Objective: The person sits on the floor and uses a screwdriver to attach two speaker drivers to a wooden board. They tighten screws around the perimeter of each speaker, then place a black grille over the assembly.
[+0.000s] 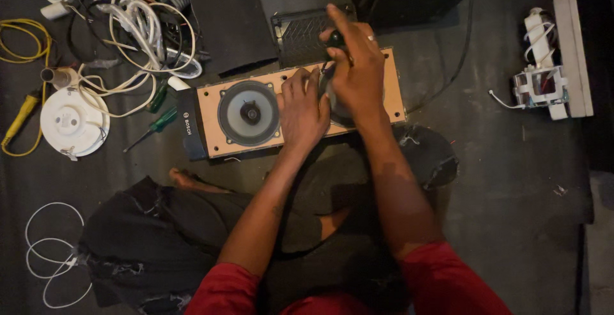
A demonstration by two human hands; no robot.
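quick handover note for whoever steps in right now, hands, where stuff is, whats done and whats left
Left hand: flat on the speaker panel, steadying it.
Right hand: grips a dark tool handle, tip down at the panel's right half.
Left speaker cone sits in the panel; the right one is hidden by the hands.
Black grille lies off, behind the panel. Green screwdriver lies to its left.
How far the fasteners are along cannot be seen.

I see my left hand (302, 111) lying flat on the speaker panel (211, 123), just beside its round cone (248, 113). My right hand (355, 65) grips a dark tool (335, 39) above it. A green screwdriver (153, 127) lies to the left.
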